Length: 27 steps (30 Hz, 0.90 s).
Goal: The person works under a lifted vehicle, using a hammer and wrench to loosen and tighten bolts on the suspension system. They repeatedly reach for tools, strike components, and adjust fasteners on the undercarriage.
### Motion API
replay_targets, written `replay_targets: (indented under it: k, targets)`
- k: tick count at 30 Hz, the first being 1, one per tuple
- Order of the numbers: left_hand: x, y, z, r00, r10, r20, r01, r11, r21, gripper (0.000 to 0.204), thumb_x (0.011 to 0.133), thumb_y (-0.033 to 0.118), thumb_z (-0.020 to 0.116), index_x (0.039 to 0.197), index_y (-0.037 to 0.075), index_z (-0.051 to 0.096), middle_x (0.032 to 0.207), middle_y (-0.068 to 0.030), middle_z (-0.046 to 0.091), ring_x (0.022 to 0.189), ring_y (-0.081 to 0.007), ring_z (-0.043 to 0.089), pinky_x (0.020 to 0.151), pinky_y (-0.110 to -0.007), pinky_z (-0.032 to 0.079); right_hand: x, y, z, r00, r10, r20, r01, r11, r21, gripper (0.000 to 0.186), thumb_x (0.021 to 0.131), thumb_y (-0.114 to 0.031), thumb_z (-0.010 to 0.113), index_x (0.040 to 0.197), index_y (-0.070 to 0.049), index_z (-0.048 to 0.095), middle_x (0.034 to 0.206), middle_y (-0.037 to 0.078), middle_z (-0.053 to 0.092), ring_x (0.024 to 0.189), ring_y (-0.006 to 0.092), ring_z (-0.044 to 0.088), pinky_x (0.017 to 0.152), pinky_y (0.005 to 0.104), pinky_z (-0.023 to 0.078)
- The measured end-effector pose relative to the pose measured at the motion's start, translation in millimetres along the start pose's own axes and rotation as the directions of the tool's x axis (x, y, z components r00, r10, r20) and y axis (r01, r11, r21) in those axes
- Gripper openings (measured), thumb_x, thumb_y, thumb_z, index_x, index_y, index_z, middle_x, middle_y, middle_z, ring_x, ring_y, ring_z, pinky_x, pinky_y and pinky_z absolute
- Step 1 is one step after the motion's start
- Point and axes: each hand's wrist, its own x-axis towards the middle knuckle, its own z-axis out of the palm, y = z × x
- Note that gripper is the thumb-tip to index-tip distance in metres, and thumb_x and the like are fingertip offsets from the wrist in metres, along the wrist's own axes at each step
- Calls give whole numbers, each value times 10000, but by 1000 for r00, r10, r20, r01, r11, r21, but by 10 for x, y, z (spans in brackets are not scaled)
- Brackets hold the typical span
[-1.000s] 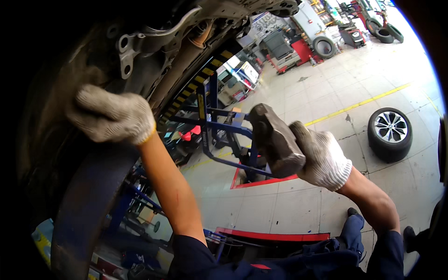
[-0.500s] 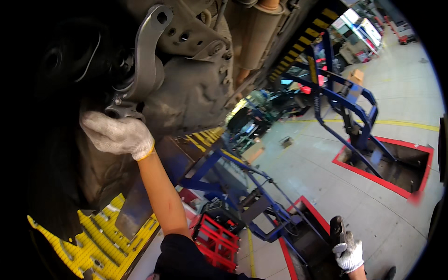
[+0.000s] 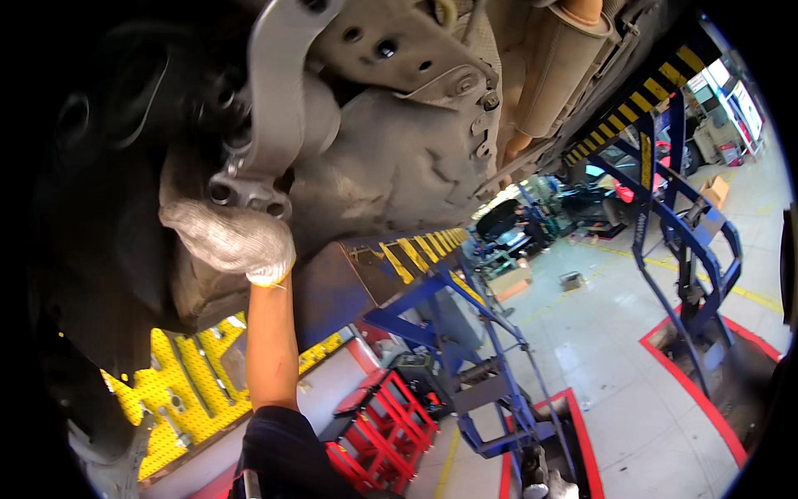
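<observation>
I am looking up at the underside of a raised car. My left hand [image 3: 231,239], in a white knit glove, is lifted overhead and pressed against the dirty underbody just below a silver suspension arm [image 3: 274,125] and its bolted end [image 3: 245,193]. Only a sliver of my gloved right hand [image 3: 564,489] shows at the bottom edge. It is low and far from the car, closed around a dark hammer [image 3: 534,467].
A blue scissor lift [image 3: 465,349] with yellow-and-black striped ramps holds the car. An exhaust pipe [image 3: 559,66] runs along the underbody. There is a red tool cart [image 3: 391,424] below, a yellow pegboard [image 3: 191,382] to the left and a red-edged floor pit [image 3: 706,374] to the right.
My right hand dropped with the hammer from chest height to the bottom edge. My view swung left and up along the underbody, while my left hand stayed against the car.
</observation>
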Motion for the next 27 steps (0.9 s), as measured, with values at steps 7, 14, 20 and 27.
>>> replay_targets:
  k: [7, 14, 20, 27]
  targets:
    - [-238, -224, -524, 998, 12, -62, -10, 999, 33, 443, 1111, 194, 419, 1239, -198, 580, 1272, -321, 635, 1154, -328, 683, 990, -342, 582, 446, -395, -259, 976, 7, -216, -44, 984, -171, 171, 955, -176, 596, 1009, -14, 590, 664, 192, 592, 538, 437, 615, 485, 478, 487]
    - [-600, 372, -2036, 683, -448, 577, 100, 840, 534, 385, 974, 339, 663, 1240, 63, 703, 1200, -110, 711, 1144, -330, 647, 1026, -446, 469, 259, -1208, -772, 929, 106, -354, -280, 826, -488, 321, 945, -215, 630, 1159, 16, 571, 715, 217, 648, 670, 462, 678, 569, 474, 540]
    - [-972, 111, -2220, 613, -505, 608, 11, 775, 632, 574, 979, 513, 627, 1348, 74, 644, 1198, -124, 667, 1150, -320, 616, 1094, -485, 438, 564, -2346, -844, 921, -134, -365, -202, 636, -745, 412, 944, -272, 567, 1220, 30, 612, 874, 239, 694, 750, 460, 698, 644, 452, 579]
    - [-982, 52, -2271, 785, -444, 432, 173, 826, 536, 521, 1018, 466, 584, 1294, 31, 662, 1163, -153, 649, 1132, -312, 617, 1088, -462, 442, 1340, -4048, -744, 835, -539, -116, -71, 104, -992, 390, 840, -103, 742, 1193, 28, 641, 948, 184, 746, 771, 298, 757, 687, 365, 618]
